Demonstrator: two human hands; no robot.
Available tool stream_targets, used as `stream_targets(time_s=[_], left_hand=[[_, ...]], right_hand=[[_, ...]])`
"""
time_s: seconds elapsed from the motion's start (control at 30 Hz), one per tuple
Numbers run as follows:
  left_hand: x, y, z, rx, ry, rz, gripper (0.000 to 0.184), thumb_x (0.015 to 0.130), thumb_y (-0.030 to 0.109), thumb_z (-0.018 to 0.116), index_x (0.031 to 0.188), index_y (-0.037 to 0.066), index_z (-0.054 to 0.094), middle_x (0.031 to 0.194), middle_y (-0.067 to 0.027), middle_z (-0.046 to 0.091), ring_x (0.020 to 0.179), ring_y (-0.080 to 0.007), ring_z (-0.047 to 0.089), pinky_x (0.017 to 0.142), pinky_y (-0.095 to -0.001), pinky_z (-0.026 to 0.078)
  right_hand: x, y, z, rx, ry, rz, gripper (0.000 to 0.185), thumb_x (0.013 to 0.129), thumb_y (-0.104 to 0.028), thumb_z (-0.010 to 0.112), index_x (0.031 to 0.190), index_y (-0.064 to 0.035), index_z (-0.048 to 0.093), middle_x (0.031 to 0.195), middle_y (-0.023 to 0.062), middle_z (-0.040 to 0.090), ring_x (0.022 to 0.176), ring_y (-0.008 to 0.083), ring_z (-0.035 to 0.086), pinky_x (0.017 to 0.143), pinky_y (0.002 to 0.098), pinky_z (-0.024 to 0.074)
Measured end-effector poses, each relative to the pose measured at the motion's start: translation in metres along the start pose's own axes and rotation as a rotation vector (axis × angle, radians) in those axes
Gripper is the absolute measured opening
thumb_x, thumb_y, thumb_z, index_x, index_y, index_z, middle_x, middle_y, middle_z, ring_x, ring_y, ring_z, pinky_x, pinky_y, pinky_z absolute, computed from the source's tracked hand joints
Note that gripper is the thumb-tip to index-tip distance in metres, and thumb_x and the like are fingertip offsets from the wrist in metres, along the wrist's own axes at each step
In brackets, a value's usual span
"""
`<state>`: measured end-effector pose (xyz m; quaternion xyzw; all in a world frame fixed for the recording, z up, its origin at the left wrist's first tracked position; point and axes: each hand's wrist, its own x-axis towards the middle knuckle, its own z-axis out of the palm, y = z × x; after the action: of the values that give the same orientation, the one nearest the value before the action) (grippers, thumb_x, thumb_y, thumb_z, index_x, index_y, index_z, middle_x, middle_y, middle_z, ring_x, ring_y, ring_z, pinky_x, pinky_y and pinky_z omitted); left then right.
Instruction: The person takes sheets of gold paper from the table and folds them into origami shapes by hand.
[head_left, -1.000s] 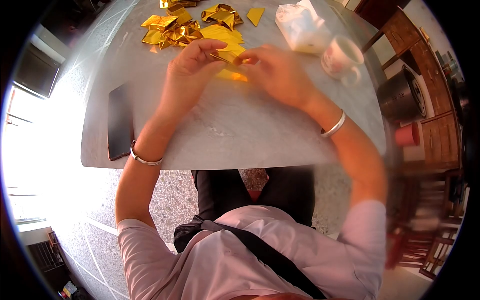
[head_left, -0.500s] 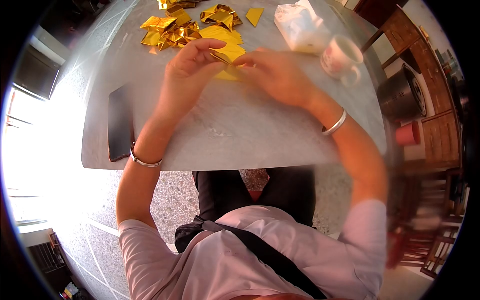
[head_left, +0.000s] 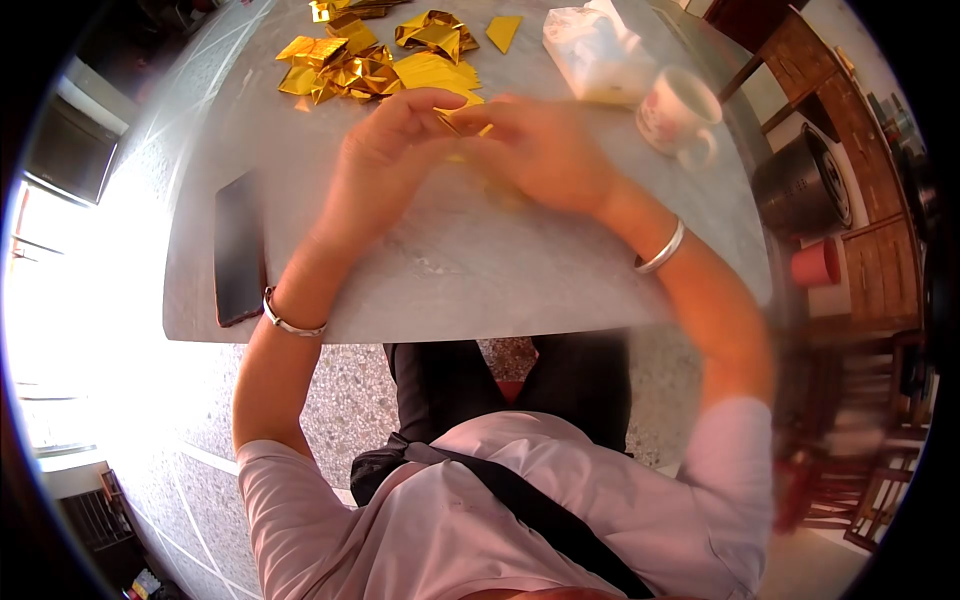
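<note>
My left hand [head_left: 395, 140] and my right hand [head_left: 535, 145] meet over the table, fingers pinched together on a small sheet of gold foil paper [head_left: 449, 123]. Most of that sheet is hidden behind my fingers, so its shape is hard to make out. Just beyond my hands lies a fanned stack of gold paper [head_left: 440, 74]. Folded gold foil pieces [head_left: 350, 72] are heaped to its left, and another folded piece [head_left: 438, 36] sits behind the stack. One flat gold piece [head_left: 504, 32] lies apart, farther right.
A black phone [head_left: 239, 250] rests near the left edge of the grey table [head_left: 450, 290]. On the right are a plastic tissue pack [head_left: 598, 55] and a white mug [head_left: 678, 115] with a handle. A red bucket [head_left: 816, 263] stands beyond the table.
My hands have drawn closer together, the right one moving left, and now cover more of the gold paper between them. The view has shifted slightly.
</note>
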<state>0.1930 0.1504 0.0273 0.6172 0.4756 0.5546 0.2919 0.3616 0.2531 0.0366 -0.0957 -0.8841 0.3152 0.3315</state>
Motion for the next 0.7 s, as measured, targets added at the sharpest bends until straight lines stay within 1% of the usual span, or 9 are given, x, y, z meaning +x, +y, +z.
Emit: stream_targets(time_s=[0.1, 0.27, 0.37, 0.47, 0.57, 0.6, 0.67, 0.7], left_hand=[[-0.001, 0.003, -0.001, 0.054, -0.006, -0.005, 0.034, 0.087, -0.006, 0.055, 0.120, 0.000, 0.049, 0.098, -0.0064, 0.062, 0.093, -0.0111, 0.059, 0.085, -0.0232, 0.048], [-0.001, 0.001, -0.002, 0.010, -0.016, 0.001, 0.034, 0.087, -0.006, 0.055, 0.120, 0.000, 0.049, 0.098, -0.0053, 0.061, 0.093, -0.0100, 0.058, 0.085, -0.0227, 0.047], [-0.002, 0.001, -0.002, -0.011, -0.017, -0.002, 0.034, 0.086, -0.007, 0.055, 0.119, 0.000, 0.049, 0.096, -0.0039, 0.060, 0.092, -0.0090, 0.057, 0.085, -0.0224, 0.047], [-0.001, 0.001, -0.002, -0.011, -0.004, 0.000, 0.034, 0.086, -0.007, 0.055, 0.119, 0.000, 0.050, 0.093, -0.0026, 0.059, 0.090, -0.0083, 0.056, 0.085, -0.0218, 0.047], [-0.001, 0.001, -0.001, -0.002, 0.015, 0.018, 0.033, 0.086, -0.006, 0.056, 0.118, 0.000, 0.050, 0.091, -0.0019, 0.058, 0.089, -0.0079, 0.056, 0.084, -0.0213, 0.047], [0.000, 0.001, -0.001, 0.002, 0.020, 0.027, 0.033, 0.086, -0.006, 0.056, 0.118, 0.000, 0.051, 0.091, -0.0018, 0.057, 0.089, -0.0078, 0.056, 0.084, -0.0212, 0.047], [0.000, -0.001, 0.001, 0.019, 0.079, 0.022, 0.028, 0.085, -0.001, 0.058, 0.113, 0.001, 0.055, 0.087, -0.0006, 0.059, 0.085, -0.0077, 0.056, 0.080, -0.0223, 0.046], [0.000, -0.002, 0.001, 0.027, 0.109, 0.019, 0.026, 0.084, 0.001, 0.059, 0.110, 0.002, 0.057, 0.084, 0.0000, 0.060, 0.083, -0.0077, 0.056, 0.078, -0.0229, 0.045]], right_hand=[[0.000, 0.002, 0.001, 0.022, -0.039, 0.008, 0.032, 0.086, -0.028, 0.064, 0.106, -0.0030, 0.064, 0.083, 0.0100, 0.064, 0.069, 0.0141, 0.056, 0.062, 0.0259, 0.0461], [0.000, 0.006, 0.000, 0.092, -0.087, 0.058, 0.031, 0.088, -0.026, 0.062, 0.107, -0.0016, 0.063, 0.081, 0.0088, 0.062, 0.070, 0.0104, 0.055, 0.063, 0.0246, 0.0448], [-0.001, 0.005, -0.001, 0.155, -0.074, 0.062, 0.029, 0.090, -0.023, 0.058, 0.108, -0.0004, 0.062, 0.082, 0.0104, 0.063, 0.071, 0.0130, 0.057, 0.064, 0.0259, 0.0453], [0.001, 0.002, -0.001, 0.051, -0.057, -0.036, 0.027, 0.090, -0.017, 0.055, 0.110, 0.0002, 0.061, 0.085, 0.0142, 0.064, 0.074, 0.0213, 0.060, 0.066, 0.0296, 0.0469], [0.001, -0.001, 0.000, -0.024, -0.021, -0.103, 0.025, 0.086, -0.012, 0.054, 0.106, 0.0015, 0.060, 0.088, 0.0172, 0.063, 0.077, 0.0302, 0.061, 0.068, 0.0338, 0.0478], [0.001, -0.003, 0.000, -0.053, -0.018, -0.079, 0.023, 0.085, -0.012, 0.054, 0.103, 0.0017, 0.059, 0.087, 0.0173, 0.063, 0.076, 0.0313, 0.060, 0.067, 0.0348, 0.0476], [-0.001, -0.007, -0.001, -0.109, -0.010, -0.028, 0.020, 0.083, -0.011, 0.054, 0.098, 0.0021, 0.058, 0.084, 0.0175, 0.061, 0.075, 0.0334, 0.059, 0.066, 0.0368, 0.0473], [-0.001, -0.007, -0.001, -0.155, -0.005, -0.035, 0.019, 0.083, -0.011, 0.054, 0.097, 0.0014, 0.058, 0.083, 0.0165, 0.060, 0.074, 0.0326, 0.058, 0.065, 0.0374, 0.0467]])
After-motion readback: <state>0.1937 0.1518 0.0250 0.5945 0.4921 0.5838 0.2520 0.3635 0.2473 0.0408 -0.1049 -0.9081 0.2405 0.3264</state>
